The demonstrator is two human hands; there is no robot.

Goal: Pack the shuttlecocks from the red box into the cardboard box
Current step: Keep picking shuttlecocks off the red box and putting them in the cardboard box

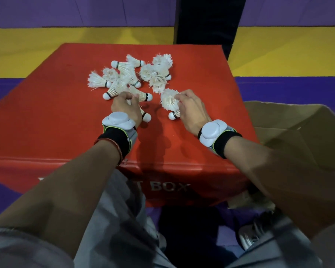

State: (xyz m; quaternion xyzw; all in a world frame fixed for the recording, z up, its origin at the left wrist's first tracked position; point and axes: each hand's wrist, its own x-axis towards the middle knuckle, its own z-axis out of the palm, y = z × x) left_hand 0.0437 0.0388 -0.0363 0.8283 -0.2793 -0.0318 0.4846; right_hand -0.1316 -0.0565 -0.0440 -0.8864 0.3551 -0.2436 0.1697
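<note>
Roughly a dozen white feather shuttlecocks (132, 76) heaped on top of the red box (56, 117), exact count blurred by overlap; frayed skirts, rounded white cork tips, some with a dark band. One under the left hand (126, 109), fingers curled around it, cork poking out toward the wrist. Another shuttlecock (169, 103) pinched by the right hand (191, 111) at its feathers, cork end nearest the body. One open cardboard box (298, 136) just beside the red box, on the right. Two grey wrist devices, one per arm.
</note>
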